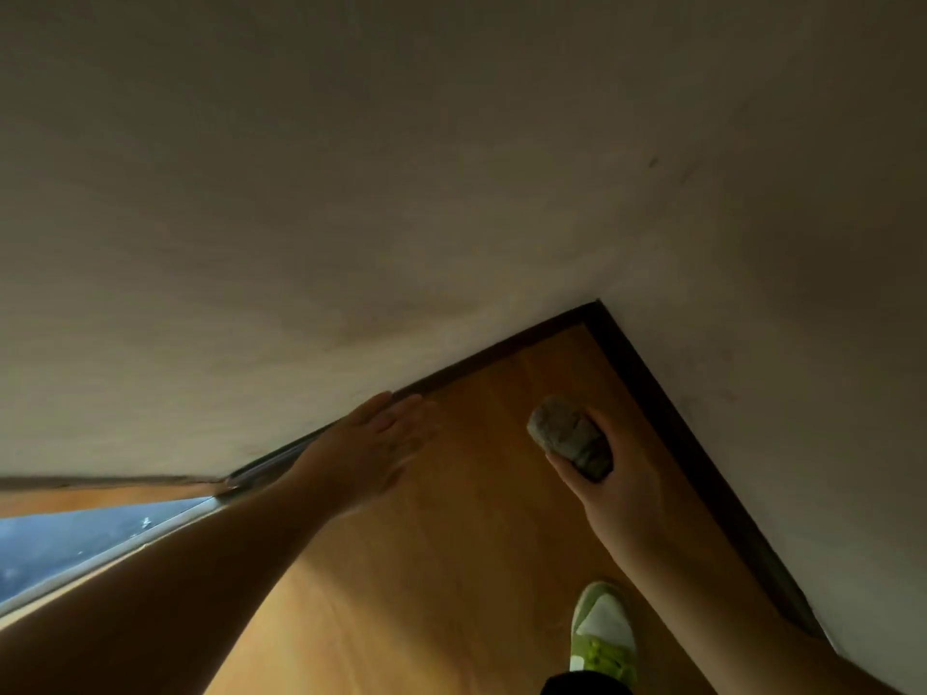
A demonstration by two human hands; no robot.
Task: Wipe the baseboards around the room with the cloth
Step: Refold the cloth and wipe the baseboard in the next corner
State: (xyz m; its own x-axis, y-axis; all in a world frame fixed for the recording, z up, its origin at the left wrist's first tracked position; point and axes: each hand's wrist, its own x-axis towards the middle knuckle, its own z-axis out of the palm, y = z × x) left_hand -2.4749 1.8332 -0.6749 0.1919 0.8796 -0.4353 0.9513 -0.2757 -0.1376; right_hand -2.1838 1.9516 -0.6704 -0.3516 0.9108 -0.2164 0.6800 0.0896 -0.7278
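The right hand (614,474) grips a balled grey cloth (569,436), fingers curled round it, the wad poking out past the fingertips over the wooden floor (451,569) and apart from the dark baseboard (667,408), which runs just to the right of the knuckles and meets the other baseboard strip in the corner beyond them. The left hand (373,443) is flat and blurred, its straight fingers lying along the foot of the wall (251,243) by that other strip. Below the right wrist stands a green and white shoe (604,634).
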